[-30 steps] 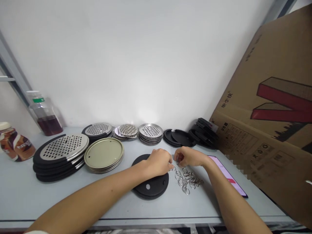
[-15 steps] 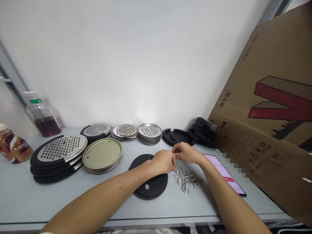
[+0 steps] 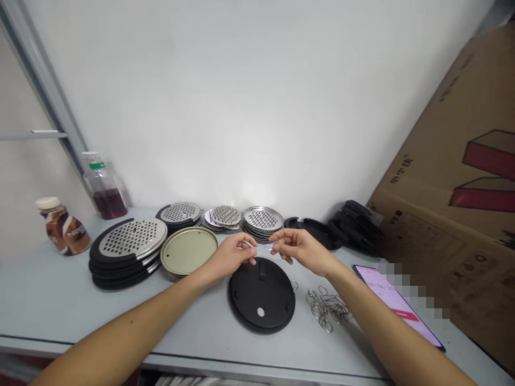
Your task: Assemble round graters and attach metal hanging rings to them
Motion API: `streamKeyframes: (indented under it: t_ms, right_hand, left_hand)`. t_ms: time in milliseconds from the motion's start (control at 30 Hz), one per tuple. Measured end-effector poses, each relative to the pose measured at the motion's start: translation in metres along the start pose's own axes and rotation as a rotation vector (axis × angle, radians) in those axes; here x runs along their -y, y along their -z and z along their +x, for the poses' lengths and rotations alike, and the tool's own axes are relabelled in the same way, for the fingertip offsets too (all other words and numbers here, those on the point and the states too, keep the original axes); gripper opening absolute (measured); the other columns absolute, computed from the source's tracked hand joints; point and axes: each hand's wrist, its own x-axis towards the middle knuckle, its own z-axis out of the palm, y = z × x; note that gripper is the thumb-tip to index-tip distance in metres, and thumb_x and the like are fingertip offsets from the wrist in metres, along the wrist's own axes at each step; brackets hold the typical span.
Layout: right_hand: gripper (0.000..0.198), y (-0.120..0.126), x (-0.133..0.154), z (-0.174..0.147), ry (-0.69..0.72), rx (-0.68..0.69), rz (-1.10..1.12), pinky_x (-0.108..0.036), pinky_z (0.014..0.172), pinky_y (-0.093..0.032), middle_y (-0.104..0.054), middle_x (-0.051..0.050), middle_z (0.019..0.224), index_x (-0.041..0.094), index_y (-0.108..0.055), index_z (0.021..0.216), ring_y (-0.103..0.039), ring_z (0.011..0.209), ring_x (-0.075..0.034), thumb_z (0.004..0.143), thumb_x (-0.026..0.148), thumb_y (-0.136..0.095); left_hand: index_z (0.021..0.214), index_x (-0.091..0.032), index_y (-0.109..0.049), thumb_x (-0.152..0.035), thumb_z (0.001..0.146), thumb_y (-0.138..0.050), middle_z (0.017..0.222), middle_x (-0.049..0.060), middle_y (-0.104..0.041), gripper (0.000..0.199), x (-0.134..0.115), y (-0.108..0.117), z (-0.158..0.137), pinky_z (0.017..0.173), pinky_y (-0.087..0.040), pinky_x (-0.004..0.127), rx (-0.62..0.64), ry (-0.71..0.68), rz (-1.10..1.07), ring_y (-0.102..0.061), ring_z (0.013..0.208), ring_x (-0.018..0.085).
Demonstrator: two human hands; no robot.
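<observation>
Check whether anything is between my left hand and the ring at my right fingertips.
Nothing visible: an open gap separates your left hand from the ring at the fingertips of your right hand. The black disc lies lower in view, outside that gap.

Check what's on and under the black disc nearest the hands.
On the black disc: a narrow strip, a pale round spot and two small dark marks. A metal ring shows at its right edge; anything underneath is covered.
</observation>
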Motion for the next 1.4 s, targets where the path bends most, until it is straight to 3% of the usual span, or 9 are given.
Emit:
streamKeyframes:
  t_ms: [200, 367, 467, 567, 633, 800, 1000, 1133, 1400]
  right_hand:
    - [0.026, -0.017, -0.013, -0.006, 0.108, -0.095, 0.087, -0.026, 0.055, -0.046, -0.067, -0.005, 0.079, 0.015, -0.065, 0.091, -0.053, 0.058, -0.011, 0.076, 0.036, -0.067]
    - [0.023, -0.031, -0.018, -0.014, 0.151, -0.142, 0.095, -0.024, 0.052, -0.044, -0.061, 0.001, 0.064, 0.015, -0.067, 0.090, -0.051, 0.054, -0.010, 0.077, 0.035, -0.067]
    - [0.023, -0.036, -0.022, -0.013, 0.166, -0.150, 0.052, -0.024, 0.053, -0.044, -0.059, 0.001, 0.062, 0.016, -0.067, 0.090, -0.051, 0.054, -0.010, 0.079, 0.036, -0.065]
    - [0.022, -0.039, -0.026, -0.014, 0.205, -0.170, -0.133, -0.026, 0.057, -0.046, -0.063, -0.001, 0.068, 0.018, -0.069, 0.095, -0.055, 0.059, -0.013, 0.084, 0.034, -0.060]
    - [0.021, -0.041, -0.026, -0.016, 0.312, -0.191, -0.315, -0.029, 0.066, -0.048, -0.066, -0.004, 0.079, 0.020, -0.069, 0.100, -0.059, 0.069, -0.016, 0.087, 0.030, -0.056]
    - [0.031, -0.044, -0.025, -0.020, 0.519, -0.173, -0.581, -0.033, 0.076, -0.049, -0.064, -0.008, 0.094, 0.025, -0.061, 0.119, -0.059, 0.084, -0.019, 0.094, 0.023, -0.042]
    - [0.028, -0.039, -0.031, -0.017, 0.468, -0.255, -0.682, -0.033, 0.077, -0.048, -0.064, -0.009, 0.096, 0.021, -0.059, 0.115, -0.061, 0.087, -0.021, 0.096, 0.024, -0.038]
    - [0.025, -0.035, -0.031, -0.015, 0.406, -0.313, -0.645, -0.032, 0.080, -0.047, -0.065, -0.009, 0.096, 0.019, -0.059, 0.107, -0.061, 0.088, -0.021, 0.096, 0.026, -0.037]
    - [0.024, -0.044, -0.031, -0.016, 0.380, -0.251, -0.597, -0.033, 0.077, -0.046, -0.064, -0.009, 0.096, 0.020, -0.057, 0.104, -0.060, 0.087, -0.020, 0.097, 0.027, -0.035]
  left_hand:
    - [0.087, -0.014, -0.066, -0.030, 0.077, -0.066, 0.076, 0.004, -0.067, 0.019, 0.009, 0.000, -0.008, 0.075, -0.044, 0.027, -0.002, -0.004, -0.056, -0.063, 0.075, 0.016]
    - [0.094, -0.015, -0.070, -0.036, 0.080, -0.063, 0.093, 0.007, -0.070, 0.026, 0.002, 0.001, -0.011, 0.078, -0.044, 0.028, 0.059, -0.019, -0.016, -0.061, 0.086, 0.019]
    - [0.082, -0.014, -0.069, -0.040, 0.084, -0.057, 0.079, 0.003, -0.066, 0.029, -0.001, -0.002, -0.013, 0.069, -0.041, 0.025, 0.036, -0.057, 0.083, -0.058, 0.074, 0.015]
    - [0.073, -0.014, -0.065, -0.038, 0.084, -0.057, 0.069, 0.000, -0.061, 0.028, 0.001, -0.005, -0.013, 0.063, -0.038, 0.023, -0.011, -0.075, 0.130, -0.053, 0.067, 0.013]
    - [0.071, -0.014, -0.063, -0.037, 0.084, -0.057, 0.067, -0.001, -0.059, 0.027, 0.004, -0.006, -0.012, 0.063, -0.038, 0.023, -0.032, -0.074, 0.124, -0.052, 0.066, 0.013]
    - [0.074, -0.013, -0.066, -0.037, 0.083, -0.058, 0.070, 0.001, -0.061, 0.026, 0.010, -0.009, -0.011, 0.066, -0.040, 0.023, -0.018, -0.021, -0.040, -0.053, 0.067, 0.013]
    - [0.097, -0.014, -0.071, -0.034, 0.076, -0.070, 0.089, 0.006, -0.069, 0.029, 0.015, -0.011, -0.008, 0.076, -0.046, 0.027, -0.048, -0.011, -0.222, -0.060, 0.080, 0.015]
    - [0.110, -0.015, -0.067, -0.031, 0.076, -0.072, 0.089, 0.007, -0.070, 0.038, 0.017, -0.010, -0.008, 0.081, -0.048, 0.029, -0.051, -0.008, -0.308, -0.063, 0.083, 0.016]
    - [0.094, -0.013, -0.071, -0.035, 0.076, -0.072, 0.086, 0.007, -0.070, 0.028, 0.014, -0.011, -0.007, 0.076, -0.052, 0.028, -0.105, -0.009, -0.270, -0.064, 0.078, 0.015]
